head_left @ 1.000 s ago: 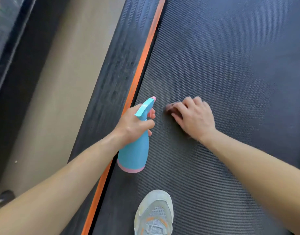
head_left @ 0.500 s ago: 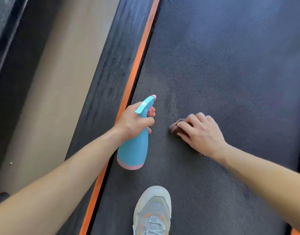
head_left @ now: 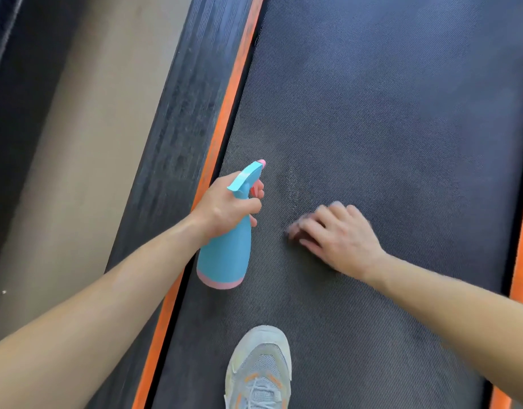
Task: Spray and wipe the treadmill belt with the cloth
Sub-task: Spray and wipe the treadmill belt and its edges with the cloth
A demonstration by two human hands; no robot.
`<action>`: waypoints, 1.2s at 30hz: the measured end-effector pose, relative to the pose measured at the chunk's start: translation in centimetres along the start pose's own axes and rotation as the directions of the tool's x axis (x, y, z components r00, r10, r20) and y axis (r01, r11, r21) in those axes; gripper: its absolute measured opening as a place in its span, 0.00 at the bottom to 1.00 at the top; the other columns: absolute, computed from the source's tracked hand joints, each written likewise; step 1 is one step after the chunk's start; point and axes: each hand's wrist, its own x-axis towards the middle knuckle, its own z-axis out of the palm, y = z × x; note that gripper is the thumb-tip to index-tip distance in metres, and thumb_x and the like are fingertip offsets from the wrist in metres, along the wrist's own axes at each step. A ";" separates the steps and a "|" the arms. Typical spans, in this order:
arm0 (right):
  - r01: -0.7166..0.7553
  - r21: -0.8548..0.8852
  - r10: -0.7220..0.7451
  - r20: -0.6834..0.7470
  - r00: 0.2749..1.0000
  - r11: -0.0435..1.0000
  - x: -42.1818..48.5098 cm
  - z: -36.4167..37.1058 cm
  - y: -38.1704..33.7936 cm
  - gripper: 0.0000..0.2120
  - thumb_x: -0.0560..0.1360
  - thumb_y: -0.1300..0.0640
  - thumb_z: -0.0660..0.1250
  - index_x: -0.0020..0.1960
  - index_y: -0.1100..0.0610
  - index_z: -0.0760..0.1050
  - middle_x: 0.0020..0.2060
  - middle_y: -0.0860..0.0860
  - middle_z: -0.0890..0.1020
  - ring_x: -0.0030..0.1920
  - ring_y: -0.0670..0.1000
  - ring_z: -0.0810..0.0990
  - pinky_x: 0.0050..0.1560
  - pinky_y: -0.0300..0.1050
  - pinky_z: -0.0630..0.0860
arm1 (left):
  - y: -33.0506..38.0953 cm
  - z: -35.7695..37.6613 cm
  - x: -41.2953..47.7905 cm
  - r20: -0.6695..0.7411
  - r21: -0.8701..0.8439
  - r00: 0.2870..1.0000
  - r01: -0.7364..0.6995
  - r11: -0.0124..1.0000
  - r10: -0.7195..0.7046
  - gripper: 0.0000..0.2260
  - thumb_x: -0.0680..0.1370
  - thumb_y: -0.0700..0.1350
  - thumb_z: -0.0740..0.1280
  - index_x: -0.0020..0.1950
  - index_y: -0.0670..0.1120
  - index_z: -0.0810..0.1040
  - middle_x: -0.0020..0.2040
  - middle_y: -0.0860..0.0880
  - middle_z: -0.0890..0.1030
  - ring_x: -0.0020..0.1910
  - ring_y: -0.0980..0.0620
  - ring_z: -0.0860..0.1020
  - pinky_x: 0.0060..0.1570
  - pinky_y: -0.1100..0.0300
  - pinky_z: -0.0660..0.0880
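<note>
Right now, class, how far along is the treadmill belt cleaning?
Done: a pale wet-looking streak on the belt beside the nozzle. In hand: left hand grips the spray bottle; right hand holds the blurred cloth on the belt. Left: the wide stretch ahead looks untouched.

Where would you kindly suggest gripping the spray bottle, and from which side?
Probably grip the bottle at its narrow neck just under the head, coming from behind, as the left hand does. The body tapers there, and the nozzle then points forward over the belt.
</note>
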 end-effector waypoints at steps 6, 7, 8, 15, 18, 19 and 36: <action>-0.409 -0.027 0.405 -0.087 0.910 0.912 12.8 1.0 4.9 0.18 0.77 0.41 0.66 0.53 0.56 0.76 0.49 0.58 0.78 0.48 0.63 0.76 0.40 0.56 0.74 | -0.2 -0.8 -0.5 -0.036 0.003 0.999 0.027 1.000 -0.027 0.17 0.76 0.35 0.69 0.64 0.45 0.80 0.57 0.47 0.84 0.35 0.46 0.86 0.42 0.64 0.79; -0.435 -0.039 0.431 -0.086 0.898 0.899 13.3 1.1 4.7 0.18 0.78 0.41 0.65 0.53 0.56 0.76 0.49 0.58 0.78 0.48 0.63 0.76 0.40 0.56 0.74 | -0.3 -1.0 -0.6 -0.039 0.016 0.999 0.029 0.999 -0.028 0.16 0.75 0.36 0.70 0.63 0.44 0.80 0.57 0.47 0.84 0.35 0.46 0.87 0.44 0.62 0.80; -0.443 -0.055 0.436 -0.101 0.894 0.895 12.9 1.1 4.1 0.18 0.78 0.41 0.65 0.53 0.56 0.76 0.49 0.58 0.78 0.48 0.63 0.76 0.40 0.56 0.73 | -0.3 -1.2 -0.7 -0.040 0.026 0.999 0.032 0.999 -0.031 0.17 0.75 0.38 0.70 0.63 0.44 0.80 0.56 0.47 0.84 0.36 0.45 0.87 0.46 0.58 0.80; 0.083 0.051 -0.082 -0.014 0.997 0.995 2.6 1.2 -3.3 0.14 0.80 0.43 0.64 0.53 0.53 0.78 0.47 0.54 0.78 0.44 0.59 0.75 0.40 0.54 0.70 | -1.0 -2.1 -1.4 -0.065 0.036 0.997 0.047 0.998 -0.045 0.14 0.76 0.36 0.69 0.61 0.45 0.80 0.56 0.49 0.84 0.37 0.46 0.87 0.44 0.61 0.77; 0.070 0.012 -0.070 -0.010 0.998 0.997 4.6 1.5 -1.8 0.15 0.80 0.41 0.63 0.53 0.53 0.77 0.46 0.54 0.77 0.44 0.59 0.75 0.39 0.53 0.71 | -1.3 -2.2 -1.7 -0.073 0.005 0.996 0.046 0.999 -0.045 0.14 0.76 0.36 0.69 0.61 0.46 0.81 0.56 0.48 0.84 0.36 0.46 0.87 0.44 0.60 0.78; -0.006 -0.004 0.006 -0.040 0.999 1.000 6.4 1.7 -1.0 0.15 0.80 0.41 0.64 0.52 0.53 0.77 0.46 0.55 0.77 0.44 0.60 0.75 0.39 0.54 0.72 | -1.4 -2.1 -1.9 -0.073 0.003 0.996 0.049 0.999 -0.048 0.15 0.76 0.36 0.69 0.62 0.45 0.80 0.56 0.48 0.84 0.36 0.47 0.87 0.44 0.61 0.79; 0.045 -0.001 -0.045 -0.051 0.998 0.999 6.2 1.6 -1.5 0.15 0.77 0.42 0.68 0.52 0.53 0.76 0.45 0.55 0.77 0.44 0.60 0.75 0.39 0.54 0.72 | -1.7 -1.2 -3.7 -0.079 0.005 0.994 0.076 0.997 -0.075 0.15 0.76 0.35 0.69 0.62 0.45 0.81 0.56 0.45 0.84 0.34 0.49 0.85 0.43 0.57 0.83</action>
